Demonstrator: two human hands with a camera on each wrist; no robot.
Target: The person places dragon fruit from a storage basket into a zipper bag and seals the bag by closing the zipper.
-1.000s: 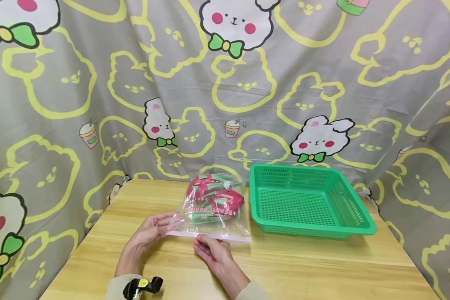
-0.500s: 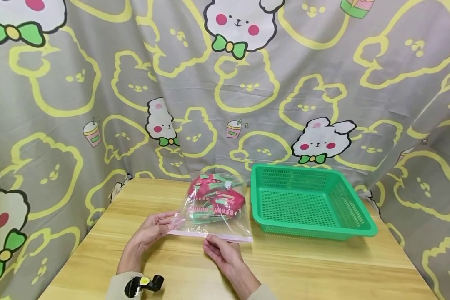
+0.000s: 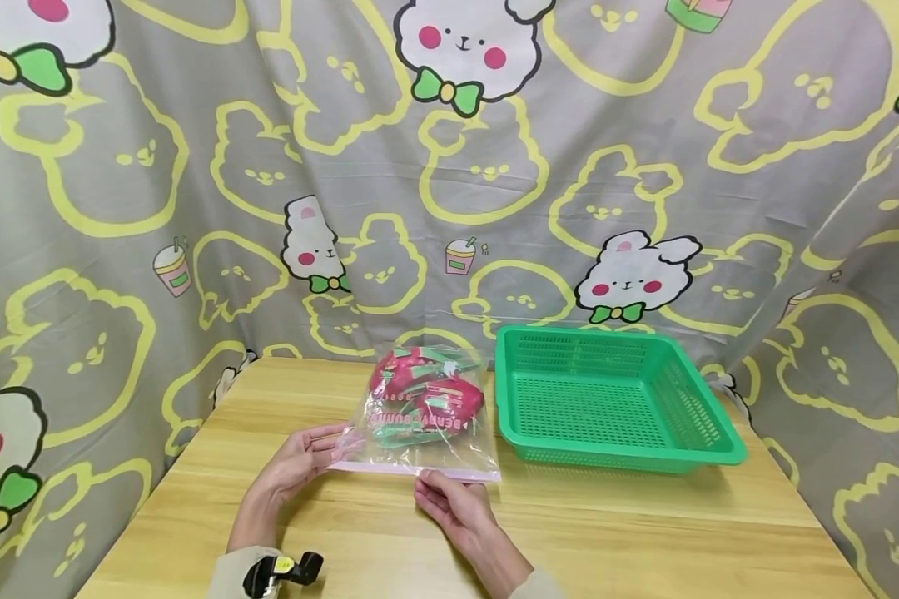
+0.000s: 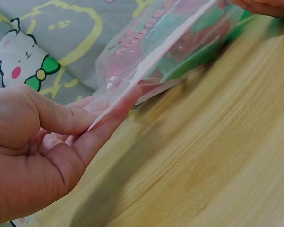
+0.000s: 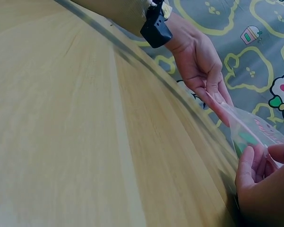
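Note:
A clear zip bag (image 3: 389,460) with a pink strip along its near edge lies on the wooden table, with pink printing on its face. Inside are red and green things (image 3: 453,399) that look like dragon fruits. My left hand (image 3: 294,466) pinches the bag's near left corner between thumb and fingers; in the left wrist view the strip (image 4: 146,64) runs out from that pinch. With thumb and curled fingers, my right hand (image 3: 460,512) pinches the same strip right of its middle. The right wrist view shows both hands on this edge, the right hand (image 5: 262,182) nearer.
A green slotted plastic basket (image 3: 682,456) stands to the right of the bag, its inside bare. Behind the wooden table (image 3: 644,532) and along its sides hangs a grey curtain (image 3: 389,175) with cartoon prints.
My right hand has slid rightward along the pink strip, from near its middle. The left hand keeps its pinch on the corner, and the basket stays put.

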